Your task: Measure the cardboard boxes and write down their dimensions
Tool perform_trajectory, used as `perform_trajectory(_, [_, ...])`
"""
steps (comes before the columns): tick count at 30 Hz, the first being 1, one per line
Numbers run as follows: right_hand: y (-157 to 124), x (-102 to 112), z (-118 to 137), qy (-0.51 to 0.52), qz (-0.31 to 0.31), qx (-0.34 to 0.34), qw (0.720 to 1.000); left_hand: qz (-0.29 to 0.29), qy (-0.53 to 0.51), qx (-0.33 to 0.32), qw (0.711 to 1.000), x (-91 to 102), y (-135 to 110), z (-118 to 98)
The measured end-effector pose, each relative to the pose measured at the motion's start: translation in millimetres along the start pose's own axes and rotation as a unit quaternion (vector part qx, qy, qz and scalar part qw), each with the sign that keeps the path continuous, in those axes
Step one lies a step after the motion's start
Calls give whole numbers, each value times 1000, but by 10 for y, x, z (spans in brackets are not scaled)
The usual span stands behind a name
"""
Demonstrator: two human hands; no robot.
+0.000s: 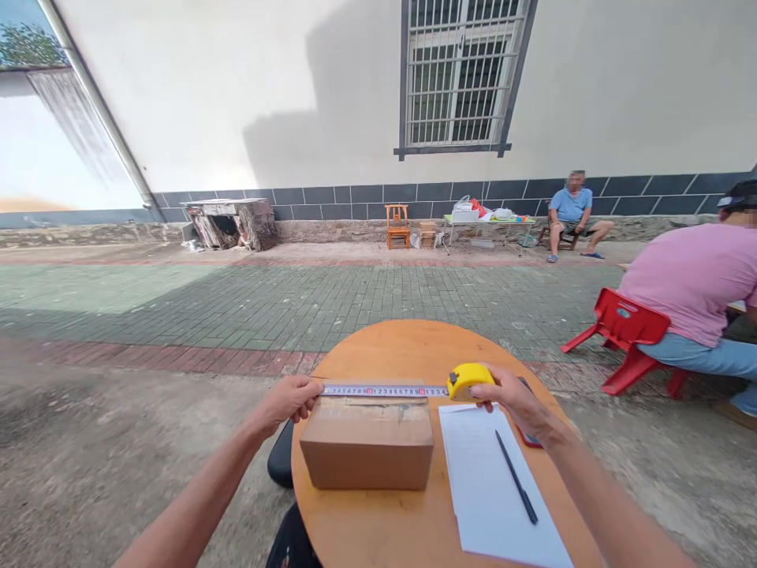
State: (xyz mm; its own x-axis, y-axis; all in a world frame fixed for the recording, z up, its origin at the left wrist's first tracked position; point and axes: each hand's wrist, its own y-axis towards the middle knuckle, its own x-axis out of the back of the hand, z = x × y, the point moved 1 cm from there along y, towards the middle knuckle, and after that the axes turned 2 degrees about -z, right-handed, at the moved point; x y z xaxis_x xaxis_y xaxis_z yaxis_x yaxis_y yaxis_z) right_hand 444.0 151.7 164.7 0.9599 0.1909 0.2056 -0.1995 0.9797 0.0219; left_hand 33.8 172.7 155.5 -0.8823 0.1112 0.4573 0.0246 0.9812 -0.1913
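My right hand (497, 389) is closed around a yellow tape measure (469, 380). Its white blade (390, 391) runs out to the left along the far top edge of a brown cardboard box (370, 450). At the blade's end my left hand (296, 398) pinches the tip between thumb and fingers, by the box's far left corner. The box is taped and stands on a round wooden table (378, 521). Right of it lie white paper sheets (485, 489) with a black pen (516, 479) on them.
A phone (531, 438) lies partly hidden under my right forearm. A person in pink (698, 268) sits on a red chair (632, 323) at the right. Beyond the paving, another person (571, 209) sits beside a table (490, 221) with bags. A wooden chair (398, 227) stands by the wall.
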Motion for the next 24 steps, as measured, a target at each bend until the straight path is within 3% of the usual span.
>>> perform_trajectory(7, [-15,-15,-138,46,-2,-2,999,6,3,6,1000,9,60,58])
perform_trajectory(16, [-15,10,-159,25,-6,-10,1000,4,-2,11,1000,-14,53,28])
perform_trajectory(21, [-112,-88,103,-10,-23,13,1000,-15,-5,18,1000,53,97,-23])
perform_trajectory(24, [-372,-335,359,-43,-39,10,998,-28,-9,5,1000,140,140,-124])
